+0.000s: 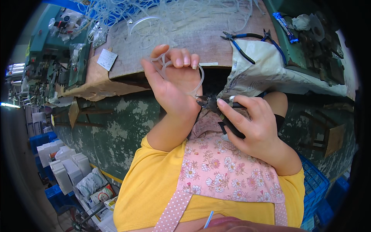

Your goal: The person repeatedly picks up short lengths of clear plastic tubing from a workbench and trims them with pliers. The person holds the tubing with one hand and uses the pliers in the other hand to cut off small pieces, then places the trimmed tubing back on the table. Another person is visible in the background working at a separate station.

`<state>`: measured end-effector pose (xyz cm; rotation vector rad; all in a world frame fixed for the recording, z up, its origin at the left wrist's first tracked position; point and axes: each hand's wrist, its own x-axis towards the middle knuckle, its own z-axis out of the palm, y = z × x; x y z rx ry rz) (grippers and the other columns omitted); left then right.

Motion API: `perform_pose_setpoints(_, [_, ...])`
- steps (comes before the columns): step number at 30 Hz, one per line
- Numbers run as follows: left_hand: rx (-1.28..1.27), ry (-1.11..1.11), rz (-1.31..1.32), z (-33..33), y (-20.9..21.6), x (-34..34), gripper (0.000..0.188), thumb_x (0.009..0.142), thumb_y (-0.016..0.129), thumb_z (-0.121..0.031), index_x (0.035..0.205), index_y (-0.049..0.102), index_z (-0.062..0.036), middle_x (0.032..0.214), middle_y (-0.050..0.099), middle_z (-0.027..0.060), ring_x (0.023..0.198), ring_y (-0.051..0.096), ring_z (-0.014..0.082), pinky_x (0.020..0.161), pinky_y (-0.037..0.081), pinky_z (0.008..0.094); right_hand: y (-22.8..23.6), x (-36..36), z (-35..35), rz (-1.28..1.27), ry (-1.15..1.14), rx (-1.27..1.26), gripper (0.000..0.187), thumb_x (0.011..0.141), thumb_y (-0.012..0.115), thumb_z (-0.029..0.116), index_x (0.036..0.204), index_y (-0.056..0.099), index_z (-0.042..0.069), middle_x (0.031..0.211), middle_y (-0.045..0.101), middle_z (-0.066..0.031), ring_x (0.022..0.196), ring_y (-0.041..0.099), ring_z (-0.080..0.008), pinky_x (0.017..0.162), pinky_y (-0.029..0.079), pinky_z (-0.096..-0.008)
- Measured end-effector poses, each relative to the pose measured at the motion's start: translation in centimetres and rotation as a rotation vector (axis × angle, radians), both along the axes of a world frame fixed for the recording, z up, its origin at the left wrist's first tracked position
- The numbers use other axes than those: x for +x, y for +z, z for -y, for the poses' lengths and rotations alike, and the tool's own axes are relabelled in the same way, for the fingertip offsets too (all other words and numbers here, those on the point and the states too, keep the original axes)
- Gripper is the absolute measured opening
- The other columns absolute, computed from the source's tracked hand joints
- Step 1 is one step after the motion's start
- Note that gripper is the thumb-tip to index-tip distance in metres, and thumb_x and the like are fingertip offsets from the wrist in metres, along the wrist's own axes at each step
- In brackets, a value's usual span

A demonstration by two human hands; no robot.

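My left hand (176, 91), palm up with curled fingers, holds a translucent plastic ring piece (203, 77) with thin branching strips. The ring's curve hangs out past my fingertips toward the right. In my right hand (255, 121) are dark-handled side cutters (234, 125), my fingers wrapped about the handles. Their jaws (201, 101) are at the lower end of the ring, close to my left wrist. Whether the blades touch the plastic I cannot tell. Both hands are in front of the table's near edge, above my floral apron (228, 170).
Tangled clear plastic pieces (112, 13) heap at the back of the wooden tabletop (123, 46). Two blue-handled cutters (241, 50) (276, 48) lie near a white sack (251, 71) at the right. Green machines (79, 63) (305, 58) flank the table. A blue crate (313, 181) stands at my right.
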<state>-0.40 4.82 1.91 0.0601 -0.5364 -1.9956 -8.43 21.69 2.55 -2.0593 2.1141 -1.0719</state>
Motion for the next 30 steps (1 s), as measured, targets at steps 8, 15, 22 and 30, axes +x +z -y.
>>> perform_pose_setpoints(8, [-0.042, 0.007, 0.011, -0.3, -0.1, 0.2, 0.041, 0.1, 0.034, -0.046, 0.103, 0.055, -0.01, 0.072, 0.041, 0.0027, 0.07, 0.038, 0.0158, 0.07, 0.036, 0.0321, -0.1, 0.2, -0.1, -0.016, -0.023, 0.007, 0.061, 0.062, 0.073, 0.006, 0.122, 0.06, 0.013, 0.104, 0.053, -0.0106, 0.085, 0.053, -0.0287, 0.074, 0.045, -0.0381])
perform_pose_setpoints(15, [0.022, -0.659, 0.22, 0.8, -1.0, 0.7, 0.068, 0.096, 0.026, -0.06, 0.133, 0.04, -0.0041, 0.106, 0.057, 0.0114, 0.105, 0.052, 0.0261, 0.097, 0.04, 0.045, -0.9, -1.9, 0.5, -0.102, 0.103, -0.069, 0.063, 0.061, 0.071, 0.007, 0.123, 0.061, 0.017, 0.097, 0.054, -0.0078, 0.078, 0.054, -0.025, 0.068, 0.046, -0.035])
perform_pose_setpoints(22, [-1.432, 0.576, 0.79, 1.0, -6.6, 0.7, 0.11, 0.08, 0.056, -0.067, 0.148, -0.002, -0.0021, 0.152, 0.007, 0.0259, 0.141, 0.014, 0.0375, 0.114, 0.013, 0.0463, -0.3, -3.2, -0.9, 0.991, 0.349, 0.161, 0.067, 0.072, 0.07, 0.008, 0.135, 0.047, 0.009, 0.098, 0.058, -0.0077, 0.074, 0.055, -0.0135, 0.062, 0.044, -0.0258])
perform_pose_setpoints(30, [-0.475, 0.096, 0.285, 0.2, -5.0, 0.8, 0.064, 0.09, 0.048, -0.026, 0.148, 0.02, -0.0167, 0.112, 0.048, 0.0149, 0.08, 0.05, 0.0182, 0.075, 0.042, 0.0344, -1.5, -2.3, 0.3, 1.657, 0.314, -0.076, 0.092, 0.075, 0.071, 0.027, 0.146, 0.02, 0.002, 0.126, 0.045, -0.0143, 0.094, 0.055, -0.0191, 0.078, 0.048, -0.0329])
